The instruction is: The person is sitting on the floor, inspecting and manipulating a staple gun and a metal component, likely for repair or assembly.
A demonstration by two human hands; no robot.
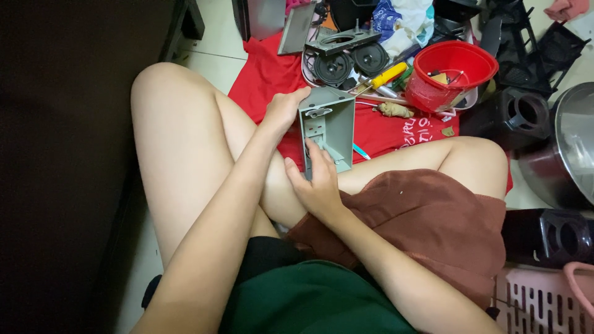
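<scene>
Grey plastic housing [328,128]: box-shaped, open face up, showing inner ribs and a small metal fitting near its top edge. Held above the person's crossed legs, just over the red cloth [266,74] spread on the floor.

Left hand [283,111]: at 9 o'clock of the housing, fingers [302,94] curled and clamped on its upper left corner and side wall.

Right hand [318,185]: at 6 o'clock of the housing, gripping its lower end; the fingers reach up into the open face, thumb against the left edge. Whether they pinch a smaller part inside cannot be told.

Around it, by clock from the housing:
- 12 o'clock: two round black loudspeaker drivers [351,62] side by side, with a grey front panel with two round cut-outs [341,41] lying just behind them.
- 1 o'clock: a screwdriver with yellow handle [388,75], touching other small tools.
- 2 o'clock: a red plastic bucket [455,74] holding odds and ends; a pale knobbly piece [396,111] lies just beside it on the cloth.
- 3 o'clock: black plastic speaker shells [518,114] and a steel pot [566,148], well apart from the hands.
- 5 o'clock: a pink slatted basket [544,300] at the frame corner.
</scene>
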